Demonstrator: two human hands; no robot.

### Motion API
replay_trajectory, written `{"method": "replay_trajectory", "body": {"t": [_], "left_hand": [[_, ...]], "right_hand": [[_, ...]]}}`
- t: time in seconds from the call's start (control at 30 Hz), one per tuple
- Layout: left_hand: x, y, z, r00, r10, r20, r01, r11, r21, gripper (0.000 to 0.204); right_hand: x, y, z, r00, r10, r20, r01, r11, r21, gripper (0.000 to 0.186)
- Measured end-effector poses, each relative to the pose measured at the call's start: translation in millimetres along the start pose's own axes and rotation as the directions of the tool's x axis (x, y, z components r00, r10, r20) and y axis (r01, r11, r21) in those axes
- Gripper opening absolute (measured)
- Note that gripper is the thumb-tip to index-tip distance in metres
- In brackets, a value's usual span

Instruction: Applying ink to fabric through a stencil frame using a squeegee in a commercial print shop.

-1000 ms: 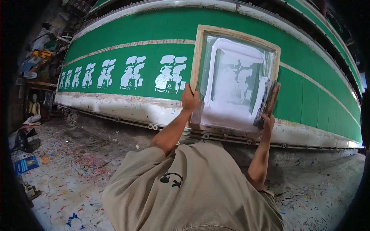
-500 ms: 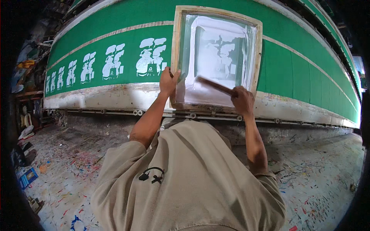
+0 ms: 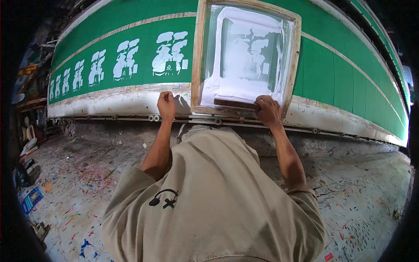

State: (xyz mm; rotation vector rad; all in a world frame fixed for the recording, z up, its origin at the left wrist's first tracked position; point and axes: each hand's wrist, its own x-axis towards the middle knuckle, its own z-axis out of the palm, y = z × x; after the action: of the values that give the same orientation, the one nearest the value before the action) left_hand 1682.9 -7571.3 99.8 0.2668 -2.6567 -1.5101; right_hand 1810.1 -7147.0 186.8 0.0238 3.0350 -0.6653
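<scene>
A wooden-framed printing screen [image 3: 197, 56] lies over the green fabric [image 3: 336, 74], with white ink [image 3: 227, 89] spread thickly along its edges and near end. My right hand [image 3: 269, 113] grips one end of a brown squeegee [image 3: 233, 104], which lies across the ink at the screen's near end. To the left of the frame and apart from it, my left hand [image 3: 166, 106] hovers over the table's pale near border, its fingers curled closed with nothing visible in them. White figure prints [image 3: 169, 54] run in a row along the fabric left of the screen.
The long table's pale border [image 3: 126, 97] is stained with paint. Below it runs a metal rail [image 3: 314, 130] with small rollers. Paint flecks cover the grey floor [image 3: 358, 196]. Clutter and a blue packet [image 3: 32, 201] are at the far left.
My left hand has let go of the screen frame's left side and drawn back toward me. My right hand has brought the squeegee nearer, laying it level at the near end.
</scene>
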Motion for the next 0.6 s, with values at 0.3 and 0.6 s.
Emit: {"method": "replay_trajectory", "body": {"t": [0.3,0.6], "left_hand": [[17.8,-28.3,-37.6,0.998,-0.017,-0.067,0.008,0.992,-0.124,0.010],[163.0,-17.5,-19.7,0.995,0.064,0.072,-0.041,0.959,-0.281,0.011]], "right_hand": [[-24.5,-1.3,36.7,0.968,-0.087,-0.234,0.060,0.991,-0.119,0.031],[-22.9,-77.8,5.3,0.939,0.330,-0.102,-0.340,0.934,-0.109,0.036]]}}
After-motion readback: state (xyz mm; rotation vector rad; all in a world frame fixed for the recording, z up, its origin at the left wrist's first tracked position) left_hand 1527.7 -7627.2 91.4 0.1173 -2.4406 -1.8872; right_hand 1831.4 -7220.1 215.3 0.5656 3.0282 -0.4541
